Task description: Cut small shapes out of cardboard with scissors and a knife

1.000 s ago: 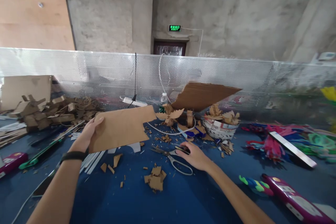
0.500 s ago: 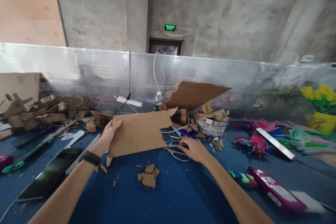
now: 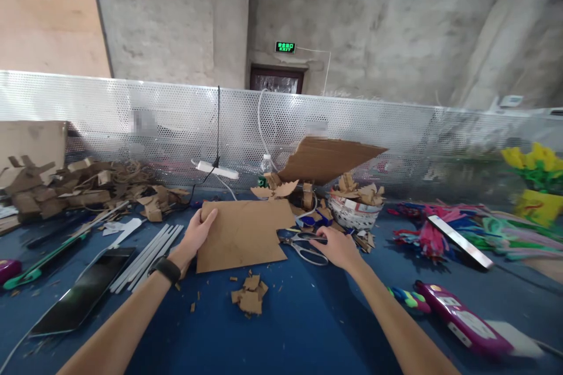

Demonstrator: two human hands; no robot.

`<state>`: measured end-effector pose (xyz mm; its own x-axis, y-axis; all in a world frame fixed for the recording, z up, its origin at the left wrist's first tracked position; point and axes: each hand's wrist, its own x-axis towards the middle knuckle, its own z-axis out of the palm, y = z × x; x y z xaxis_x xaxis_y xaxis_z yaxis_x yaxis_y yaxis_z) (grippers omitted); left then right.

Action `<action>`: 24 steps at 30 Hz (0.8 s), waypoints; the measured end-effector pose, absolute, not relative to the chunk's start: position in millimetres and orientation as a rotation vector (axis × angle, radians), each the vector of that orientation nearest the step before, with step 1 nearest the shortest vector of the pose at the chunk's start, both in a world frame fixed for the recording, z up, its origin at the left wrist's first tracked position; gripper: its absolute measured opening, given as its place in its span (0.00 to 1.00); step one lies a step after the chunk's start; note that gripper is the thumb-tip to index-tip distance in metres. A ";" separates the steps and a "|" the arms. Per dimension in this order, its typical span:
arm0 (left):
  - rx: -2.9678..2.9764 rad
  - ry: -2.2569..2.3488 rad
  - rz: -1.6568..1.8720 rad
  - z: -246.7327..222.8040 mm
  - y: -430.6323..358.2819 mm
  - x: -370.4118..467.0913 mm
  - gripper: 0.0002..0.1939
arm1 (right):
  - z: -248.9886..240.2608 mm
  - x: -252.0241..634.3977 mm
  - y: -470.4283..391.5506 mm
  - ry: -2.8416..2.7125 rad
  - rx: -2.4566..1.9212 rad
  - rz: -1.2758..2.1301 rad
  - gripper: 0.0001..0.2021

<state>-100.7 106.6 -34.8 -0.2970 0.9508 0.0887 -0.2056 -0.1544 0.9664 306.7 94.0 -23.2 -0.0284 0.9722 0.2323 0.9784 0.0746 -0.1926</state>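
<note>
Far left: a heap of torn cardboard pieces (image 3: 88,196) on the blue table (image 3: 308,334). Nearer, a long green-and-grey tool (image 3: 44,262) lies aslant; to its right, a flat black slab (image 3: 83,293) with a glossy face, then a row of white strips (image 3: 147,258), roughly parallel.

Left hand (image 3: 199,235): closed on the left edge of a flat cardboard sheet (image 3: 241,231), thumb on the upper face, fingers mostly hidden behind. Dark band (image 3: 167,269) on that wrist. Sheet is at centre, tilted towards the viewer; its right edge has a step-shaped notch. Whether its lower edge touches the table: cannot tell. On the near side of the sheet, a small pile of cardboard scraps (image 3: 250,296).

Scissors (image 3: 294,241): just right of the sheet, blade end pointing left towards the notch; contact with the sheet not clear. Right hand (image 3: 335,246): fingers narrowed around the far handle loop; near loop free of the fingers.

Far side, behind the right hand: a larger brown cardboard panel (image 3: 332,161), leaning; right of it, a basket (image 3: 356,214) heaped with cardboard bits. Further right, coloured fuzzy strands (image 3: 431,234); near right, a purple device (image 3: 466,316).
</note>
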 end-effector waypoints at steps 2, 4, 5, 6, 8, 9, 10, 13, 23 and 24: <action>1.047 1.200 1.647 -36.4 108.9 -101.8 0.19 | -21.7 308.0 94.0 -1.986 -1.990 0.001 0.11; 1.098 1.234 1.679 -36.6 111.0 -103.0 0.20 | -18.0 309.2 93.1 -1.892 -2.021 0.019 0.13; 1.109 1.253 1.694 -36.2 111.7 -103.5 0.20 | -15.6 309.5 92.3 -1.843 -2.027 0.032 0.16; 1.116 1.271 1.707 -35.4 112.1 -103.6 0.21 | -13.1 309.2 91.3 -1.799 -2.026 0.051 0.20; 1.120 1.297 1.729 -32.6 111.5 -101.9 0.21 | -8.8 306.0 89.0 -1.737 -1.993 0.110 0.31; 1.119 1.303 1.738 -30.6 110.3 -99.8 0.21 | -7.6 302.6 87.7 -1.719 -1.942 0.168 0.34; 1.119 1.303 1.743 -28.5 108.4 -96.6 0.21 | -7.4 297.8 86.3 -1.707 -1.876 0.235 0.36; 1.129 1.285 1.736 -22.8 98.8 -81.3 0.24 | -12.4 276.3 81.1 -1.618 -1.405 0.709 0.33; 1.247 1.248 1.543 -16.2 81.9 -47.7 0.26 | -30.5 249.8 86.7 -1.279 -1.176 0.974 0.28; 1.276 1.230 1.489 -13.3 80.2 -49.7 0.25 | -30.6 254.3 91.9 -1.234 -1.172 0.947 0.28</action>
